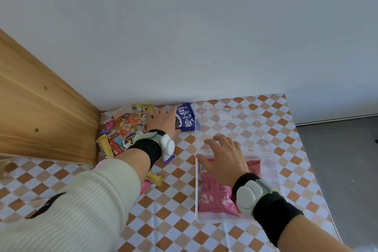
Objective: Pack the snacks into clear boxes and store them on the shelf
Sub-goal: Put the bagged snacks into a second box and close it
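Note:
A clear box [268, 170] lies on the checked table at right, with pink snack packs [212, 196] in its near half. My right hand [223, 159] spreads flat over those packs, fingers straight. Beyond the box's far left corner a blue snack pack [187, 117] lies by the wall. My left hand [164, 121] reaches to it and grips its left edge, thumb beneath. A heap of small colourful snacks [127, 125] lies left of that hand, partly hidden by my left forearm.
A wooden shelf side [41, 112] rises at left, right against the snack heap. The white wall runs along the table's far edge. The table's right edge [319, 180] drops to grey floor. A yellow and a pink snack [154, 179] lie under my left arm.

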